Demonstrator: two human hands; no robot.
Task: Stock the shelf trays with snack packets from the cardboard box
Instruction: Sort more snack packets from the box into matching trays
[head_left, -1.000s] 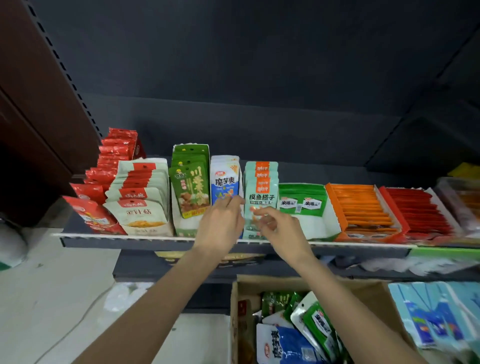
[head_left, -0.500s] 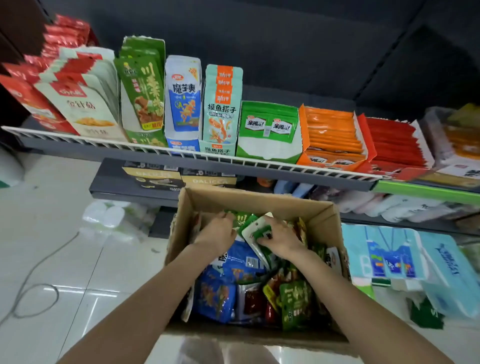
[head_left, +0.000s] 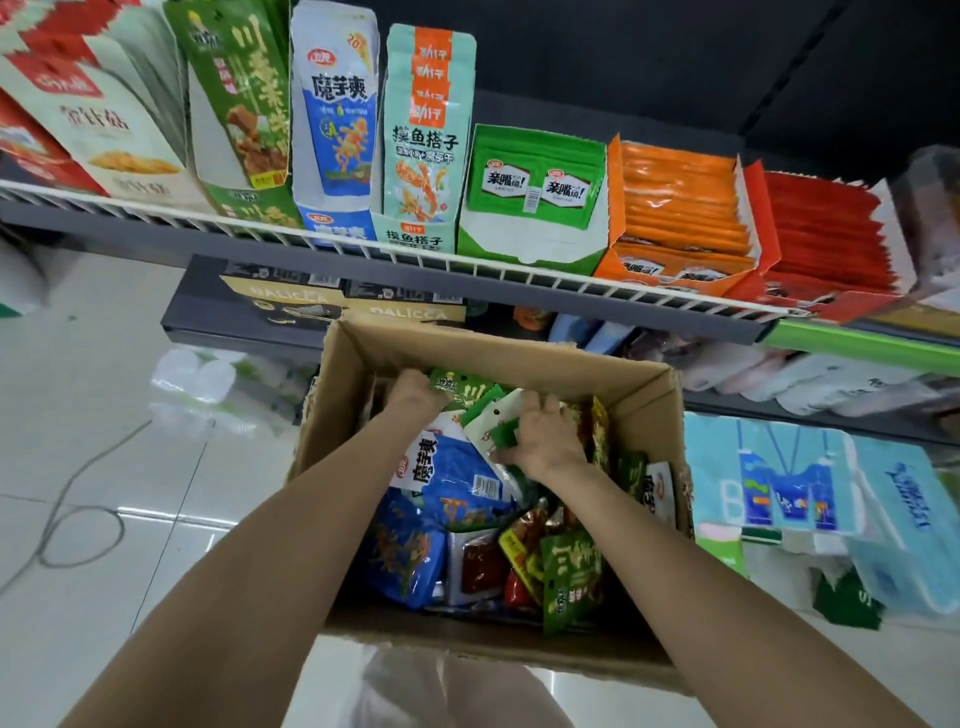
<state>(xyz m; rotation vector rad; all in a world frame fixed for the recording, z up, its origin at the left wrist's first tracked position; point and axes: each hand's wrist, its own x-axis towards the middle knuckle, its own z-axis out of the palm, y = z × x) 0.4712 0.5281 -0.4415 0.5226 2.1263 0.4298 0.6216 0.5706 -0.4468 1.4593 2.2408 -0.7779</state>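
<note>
Cardboard box (head_left: 644, 395) on the floor, packets heaped inside. Right hand (head_left: 545, 441) fingers clamped on a green-and-white snack packet (head_left: 493, 423) at the far end, long axis running near-left to far-right. Left hand (head_left: 415, 397) fingers' state: cannot tell. Advise lifting it clear, then standing it upright for the green shelf tray (head_left: 524, 244).
</note>
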